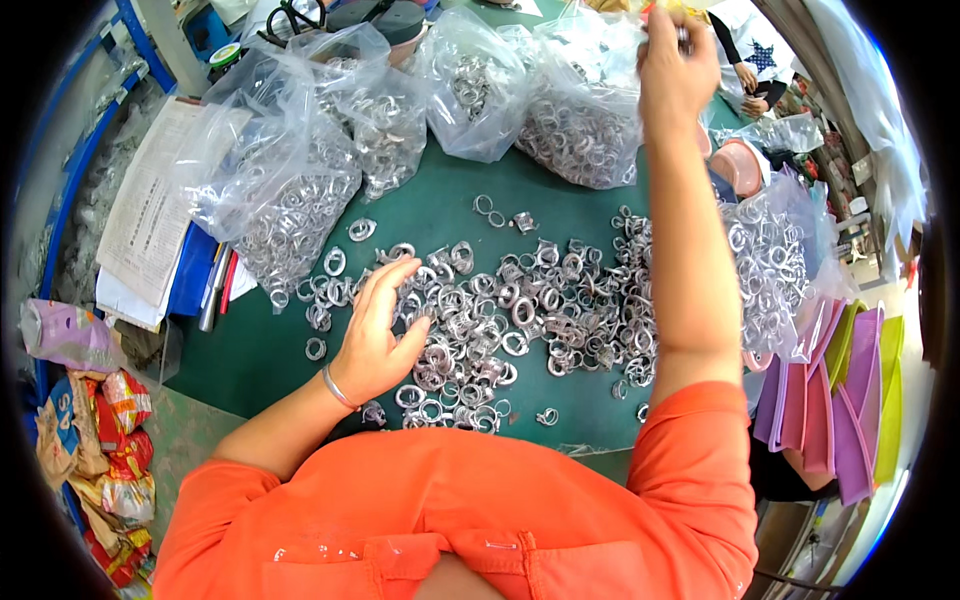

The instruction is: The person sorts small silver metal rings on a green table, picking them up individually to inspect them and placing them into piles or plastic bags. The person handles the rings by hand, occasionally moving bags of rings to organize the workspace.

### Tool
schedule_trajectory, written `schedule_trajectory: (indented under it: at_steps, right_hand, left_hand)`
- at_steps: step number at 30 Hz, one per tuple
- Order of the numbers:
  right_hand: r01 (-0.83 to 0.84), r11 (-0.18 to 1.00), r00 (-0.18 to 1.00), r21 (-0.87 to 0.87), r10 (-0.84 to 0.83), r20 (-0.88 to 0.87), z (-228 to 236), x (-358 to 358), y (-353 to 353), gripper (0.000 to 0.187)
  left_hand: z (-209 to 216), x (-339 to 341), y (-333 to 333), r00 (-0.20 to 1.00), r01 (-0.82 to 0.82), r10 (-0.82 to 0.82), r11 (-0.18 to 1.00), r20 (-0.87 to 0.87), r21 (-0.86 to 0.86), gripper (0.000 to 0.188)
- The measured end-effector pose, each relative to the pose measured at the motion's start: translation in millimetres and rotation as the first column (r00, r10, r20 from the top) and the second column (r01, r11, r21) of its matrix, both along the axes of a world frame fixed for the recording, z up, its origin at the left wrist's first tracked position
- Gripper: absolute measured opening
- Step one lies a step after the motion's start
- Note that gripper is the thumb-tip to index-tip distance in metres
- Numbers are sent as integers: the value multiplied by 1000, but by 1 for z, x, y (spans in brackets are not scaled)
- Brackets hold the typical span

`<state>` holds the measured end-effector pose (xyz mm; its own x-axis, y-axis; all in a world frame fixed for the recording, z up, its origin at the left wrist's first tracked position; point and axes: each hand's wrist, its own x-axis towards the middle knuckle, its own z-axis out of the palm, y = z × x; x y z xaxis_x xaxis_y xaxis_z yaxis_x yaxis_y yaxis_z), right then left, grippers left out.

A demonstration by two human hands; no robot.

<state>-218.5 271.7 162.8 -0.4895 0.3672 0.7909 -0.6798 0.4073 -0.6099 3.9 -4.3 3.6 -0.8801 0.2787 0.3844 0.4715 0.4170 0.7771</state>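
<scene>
Many silver-coloured metal rings [520, 310] lie in a loose heap across the green table [460, 195]. My left hand [380, 335] rests at the heap's left side, with its fingers stretched out and touching rings but gripping none. Stretched far forward, my right hand [680, 75] is above the back right of the table, beside a clear plastic bag of rings [585, 120]. Its fingers are curled around a small shiny metal piece [684, 40], mostly hidden by them, which looks like one of the rings.
More clear bags of rings [290, 215] stand along the back left, and another bag [770, 250] sits at the right. Papers [150, 200], pens and a blue folder are at the left edge. Coloured strips [850, 400] hang at the right. A co-worker's hands [750, 90] show far right.
</scene>
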Motion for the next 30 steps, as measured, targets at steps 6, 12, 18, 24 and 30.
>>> schedule_trajectory:
  at_steps: [6, 12, 18, 24, 30]
  right_hand:
    - [367, 629, 901, 686, -58, -429, -21, -38, 22, 11]
    - [-373, 403, 916, 836, 17, 400, -123, 69, -19, 18]
    - [-508, 844, 415, 171, 66, 907, -168, 86, 13, 14]
    - [-418, 729, 356, -542, 681, 640, -139, 121, 24, 20]
    - [-658, 628, 615, 416, 128, 778, -121, 148, -21, 25]
  left_hand:
    - [-7, 8, -10, 998, 58, -54, 952, 21, -299, 62]
    - [-17, 7, -1, 989, 142, -141, 857, 38, -496, 69]
    - [-21, 3, -1, 990, 131, -136, 878, 22, -461, 65]
    - [-12, -1, 0, 997, -4, -5, 994, -79, -110, 61]
    - [-11, -18, 33, 301, -328, -759, 487, 578, 810, 23]
